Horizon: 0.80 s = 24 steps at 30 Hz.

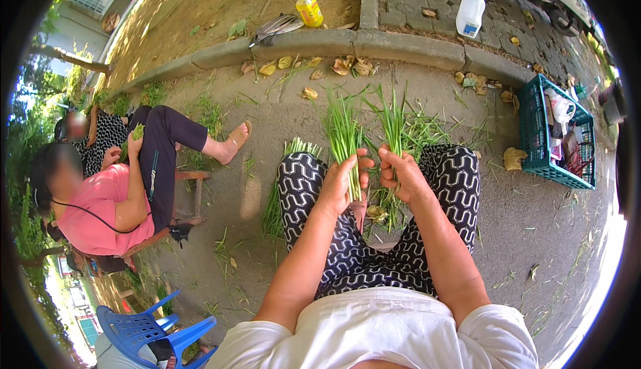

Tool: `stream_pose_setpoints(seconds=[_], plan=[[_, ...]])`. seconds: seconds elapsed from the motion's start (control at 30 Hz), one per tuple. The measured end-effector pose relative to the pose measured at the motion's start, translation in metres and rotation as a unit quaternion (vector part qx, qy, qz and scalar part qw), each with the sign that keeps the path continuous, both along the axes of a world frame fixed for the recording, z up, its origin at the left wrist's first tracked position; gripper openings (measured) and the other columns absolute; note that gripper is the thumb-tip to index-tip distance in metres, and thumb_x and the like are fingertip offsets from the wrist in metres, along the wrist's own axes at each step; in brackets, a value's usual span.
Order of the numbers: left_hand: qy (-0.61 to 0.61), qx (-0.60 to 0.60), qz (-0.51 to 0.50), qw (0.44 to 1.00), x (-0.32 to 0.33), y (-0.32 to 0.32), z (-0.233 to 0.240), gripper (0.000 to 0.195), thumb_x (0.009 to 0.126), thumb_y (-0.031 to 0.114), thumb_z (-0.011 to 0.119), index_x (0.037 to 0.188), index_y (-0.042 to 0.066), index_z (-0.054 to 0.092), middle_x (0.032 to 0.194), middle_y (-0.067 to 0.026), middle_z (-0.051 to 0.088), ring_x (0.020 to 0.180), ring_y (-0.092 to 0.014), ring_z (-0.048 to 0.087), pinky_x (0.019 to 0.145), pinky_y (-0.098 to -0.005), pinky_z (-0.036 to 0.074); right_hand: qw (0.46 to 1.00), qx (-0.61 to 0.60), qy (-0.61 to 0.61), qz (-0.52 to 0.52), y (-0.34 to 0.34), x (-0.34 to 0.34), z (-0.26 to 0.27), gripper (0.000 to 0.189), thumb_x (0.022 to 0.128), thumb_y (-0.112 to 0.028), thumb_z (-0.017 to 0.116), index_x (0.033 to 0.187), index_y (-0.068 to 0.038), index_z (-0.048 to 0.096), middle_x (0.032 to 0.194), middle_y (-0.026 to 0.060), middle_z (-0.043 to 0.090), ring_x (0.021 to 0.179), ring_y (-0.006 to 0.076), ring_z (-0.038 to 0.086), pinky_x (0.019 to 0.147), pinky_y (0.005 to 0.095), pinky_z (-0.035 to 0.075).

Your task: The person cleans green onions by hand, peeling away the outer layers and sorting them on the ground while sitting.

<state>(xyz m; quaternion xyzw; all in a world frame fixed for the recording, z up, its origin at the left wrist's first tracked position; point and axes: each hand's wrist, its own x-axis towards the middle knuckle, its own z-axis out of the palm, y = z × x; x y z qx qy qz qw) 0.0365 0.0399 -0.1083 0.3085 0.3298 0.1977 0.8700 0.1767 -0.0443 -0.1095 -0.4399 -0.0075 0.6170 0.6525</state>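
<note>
My left hand (341, 185) is closed around an upright bunch of long, thin green stalks (342, 131) that look like garlic chives. Between the thumb and fingers of my right hand (404, 173) is a smaller bunch of the same greens (393, 121). Both hands are between my knees, a short gap apart. Beyond my right hand, loose greens (428, 131) lie scattered on the pavement. Another pile of chives (273, 214), with pale cut ends, rests on the ground beside my left knee, which partly hides it.
At the right stands a teal plastic crate (533, 141) with bags inside. A yellow bottle (309, 9) and a white jug (470, 12) are beyond the concrete curb (400, 46). Left, a seated person (107, 199) holds greens. A blue plastic chair (132, 331) is lower left.
</note>
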Motion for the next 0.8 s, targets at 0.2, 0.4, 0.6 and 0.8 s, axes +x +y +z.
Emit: stream_pose_setpoints(seconds=[0.2, 0.4, 0.6, 0.8], plan=[[0.018, 0.026, 0.034, 0.999, 0.006, -0.002, 0.000, 0.032, 0.090, 0.022, 0.045, 0.114, 0.002, 0.052, 0.104, -0.0093, 0.057, 0.090, -0.016, 0.057, 0.076, -0.0294, 0.048, 0.993, -0.008, -0.063, 0.096, 0.000, -0.005, 0.000, 0.015, 0.082, -0.018, 0.063, 0.087, -0.005, 0.060, 0.062, -0.0015, 0.050, 0.043, 0.0051, 0.037, 0.036, 0.0205, 0.027], [0.018, 0.008, -0.026, 0.999, 0.003, -0.005, -0.002, 0.039, 0.089, 0.025, 0.050, 0.121, 0.003, 0.047, 0.106, -0.0082, 0.056, 0.092, -0.014, 0.055, 0.073, -0.0274, 0.048, 0.986, -0.022, -0.081, 0.143, -0.001, -0.013, 0.005, 0.027, 0.076, -0.011, 0.069, 0.101, -0.008, 0.059, 0.060, -0.0041, 0.048, 0.045, 0.0036, 0.036, 0.038, 0.0194, 0.027], [0.024, 0.012, -0.016, 1.000, 0.002, -0.004, -0.005, 0.039, 0.090, 0.026, 0.049, 0.122, 0.004, 0.047, 0.105, -0.0084, 0.058, 0.086, -0.014, 0.057, 0.070, -0.0266, 0.049, 0.993, -0.035, -0.065, 0.095, 0.001, -0.011, 0.004, 0.015, 0.081, -0.015, 0.062, 0.093, -0.006, 0.058, 0.057, -0.0025, 0.048, 0.044, 0.0048, 0.037, 0.037, 0.0205, 0.027], [0.089, 0.057, -0.007, 0.994, 0.000, -0.003, -0.004, 0.034, 0.089, 0.023, 0.053, 0.120, 0.009, 0.049, 0.105, -0.0094, 0.059, 0.071, -0.012, 0.056, 0.061, -0.0258, 0.050, 0.994, -0.063, -0.029, -0.089, 0.002, -0.002, 0.014, 0.013, 0.085, -0.019, 0.056, 0.088, -0.007, 0.055, 0.073, 0.0048, 0.056, 0.058, 0.0115, 0.050, 0.047, 0.0228, 0.040]])
